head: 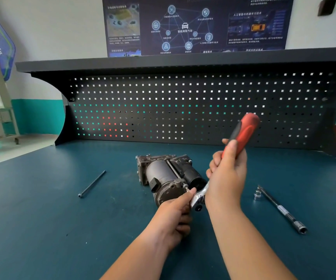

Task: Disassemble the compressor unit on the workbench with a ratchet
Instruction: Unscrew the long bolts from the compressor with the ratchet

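Head view: the compressor lies on its side at the middle of the bench. Its long axis runs from far left to near right, so its near end cap faces the hands. It is a dark, grimy metal unit with two cylinders side by side, a ribbed block at the far end and a black plug socket on the near flank. A thin through-bolt runs along the top between the cylinders, with its head at the near end.

The ratchet meets that bolt head. Its chrome head sits just off the end cap, and its red-and-black handle rises up and to the right, away from the unit. The right hand is wrapped around the lower handle. The left hand is the nearer one to the bolt: its fingers are curled and its thumb is pressed to the ratchet's head, steadying the bit on the fastener. Whether the bit is fully seated is too small to tell.

By my reading, the next swing turns about the bolt's axis, so the handle must sweep crosswise to the compressor's length.

A loose bolt lies well to the left. A socket and an extension bar lie to the right.
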Demonstrator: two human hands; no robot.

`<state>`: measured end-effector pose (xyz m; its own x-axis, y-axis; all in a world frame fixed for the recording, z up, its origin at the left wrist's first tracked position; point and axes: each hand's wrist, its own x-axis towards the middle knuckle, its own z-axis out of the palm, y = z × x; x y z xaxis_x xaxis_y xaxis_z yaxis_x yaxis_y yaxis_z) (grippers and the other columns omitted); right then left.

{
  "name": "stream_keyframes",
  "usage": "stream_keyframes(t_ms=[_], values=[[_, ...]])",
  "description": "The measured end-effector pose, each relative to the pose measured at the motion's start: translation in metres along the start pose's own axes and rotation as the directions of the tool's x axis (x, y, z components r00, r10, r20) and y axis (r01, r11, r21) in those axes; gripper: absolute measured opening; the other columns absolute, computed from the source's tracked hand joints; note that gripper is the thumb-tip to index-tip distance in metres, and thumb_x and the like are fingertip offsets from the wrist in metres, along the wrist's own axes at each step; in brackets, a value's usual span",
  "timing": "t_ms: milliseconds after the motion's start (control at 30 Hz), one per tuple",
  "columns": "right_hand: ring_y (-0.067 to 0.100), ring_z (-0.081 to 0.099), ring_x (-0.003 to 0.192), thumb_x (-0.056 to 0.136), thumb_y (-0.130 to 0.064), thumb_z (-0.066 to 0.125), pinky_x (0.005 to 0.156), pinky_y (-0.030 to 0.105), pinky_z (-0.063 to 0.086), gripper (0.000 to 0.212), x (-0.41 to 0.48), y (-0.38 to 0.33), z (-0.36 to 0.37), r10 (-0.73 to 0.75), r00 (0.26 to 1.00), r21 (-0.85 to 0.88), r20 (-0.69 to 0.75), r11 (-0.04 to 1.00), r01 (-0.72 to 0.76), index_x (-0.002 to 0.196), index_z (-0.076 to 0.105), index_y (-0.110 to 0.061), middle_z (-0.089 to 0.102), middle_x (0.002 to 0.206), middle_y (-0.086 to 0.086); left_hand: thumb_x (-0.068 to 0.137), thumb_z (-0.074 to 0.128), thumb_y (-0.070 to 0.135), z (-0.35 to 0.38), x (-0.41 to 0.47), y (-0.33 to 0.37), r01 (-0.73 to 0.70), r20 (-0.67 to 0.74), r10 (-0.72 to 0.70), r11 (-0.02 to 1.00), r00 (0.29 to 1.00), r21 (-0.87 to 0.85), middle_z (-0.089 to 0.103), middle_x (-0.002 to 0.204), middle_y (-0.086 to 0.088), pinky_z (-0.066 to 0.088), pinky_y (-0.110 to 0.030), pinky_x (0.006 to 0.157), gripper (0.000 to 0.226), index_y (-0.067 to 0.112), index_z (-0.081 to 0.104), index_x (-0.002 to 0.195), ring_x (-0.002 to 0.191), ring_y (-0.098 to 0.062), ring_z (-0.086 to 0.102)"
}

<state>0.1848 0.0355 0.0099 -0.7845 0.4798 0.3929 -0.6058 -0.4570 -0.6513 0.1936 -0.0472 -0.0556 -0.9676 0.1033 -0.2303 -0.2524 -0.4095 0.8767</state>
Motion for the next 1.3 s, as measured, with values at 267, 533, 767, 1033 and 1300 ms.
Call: stream_keyframes(t_ms=[267,533,767,1033,1300], values=[[0.004,0.038,0.053,0.075,-0.059,0.05,0.056,0.026,0.029,0.018,-0.011,0.007,0.001,-0.096,0.881,-0.246,0.464,0.941,0.232,0.084,0.056,-0.044,0.045,0.057,-0.017,0.087,0.061,0.02,-0.002,0.002,0.0,0.0,0.0,0.0,1.0,1.0,0.009,0.035,0.047,0.008,0.012,-0.014,0.034,0.04,0.022,0.047,0.049,0.037,-0.004,0.021],[0.005,0.025,0.035,0.099,-0.041,0.038,0.035,0.014,0.019,0.027,0.024,0.001,-0.018,0.332,0.916,0.18,-0.226,0.938,-0.296,0.082,0.049,-0.023,0.032,0.052,-0.01,0.085,0.064,0.023,0.001,0.0,-0.001,-0.041,0.067,0.048,0.993,0.997,-0.112,0.031,0.042,0.01,0.013,-0.014,0.032,0.054,0.019,0.049,0.033,0.033,-0.002,0.022],[0.004,0.026,0.035,0.099,-0.043,0.038,0.036,0.014,0.021,0.027,0.027,0.004,-0.019,0.344,0.907,0.179,-0.243,0.935,-0.307,0.083,0.05,-0.025,0.034,0.046,-0.012,0.081,0.069,0.03,0.0,0.0,-0.003,-0.048,0.012,0.048,0.999,0.999,0.003,0.033,0.046,0.008,0.013,-0.015,0.033,0.046,0.02,0.048,0.041,0.036,-0.004,0.02],[0.001,0.034,0.044,0.088,-0.044,0.046,0.044,0.015,0.029,0.019,-0.01,0.001,0.003,-0.115,0.954,-0.141,0.277,0.977,0.158,0.094,0.053,-0.028,0.04,0.052,-0.014,0.071,0.076,0.031,-0.001,0.002,-0.002,-0.05,0.016,0.05,0.999,0.999,0.021,0.028,0.049,0.007,0.012,-0.015,0.035,0.038,0.022,0.042,0.055,0.039,-0.007,0.019],[0.001,0.026,0.039,0.1,-0.036,0.038,0.037,0.015,0.022,0.022,0.006,-0.001,-0.005,0.075,0.995,0.011,-0.067,0.997,-0.074,0.089,0.054,-0.026,0.034,0.049,-0.015,0.086,0.065,0.021,-0.001,0.001,-0.002,-0.07,0.06,0.077,0.992,0.995,-0.104,0.03,0.046,0.009,0.012,-0.014,0.034,0.049,0.021,0.046,0.04,0.035,-0.003,0.021]])
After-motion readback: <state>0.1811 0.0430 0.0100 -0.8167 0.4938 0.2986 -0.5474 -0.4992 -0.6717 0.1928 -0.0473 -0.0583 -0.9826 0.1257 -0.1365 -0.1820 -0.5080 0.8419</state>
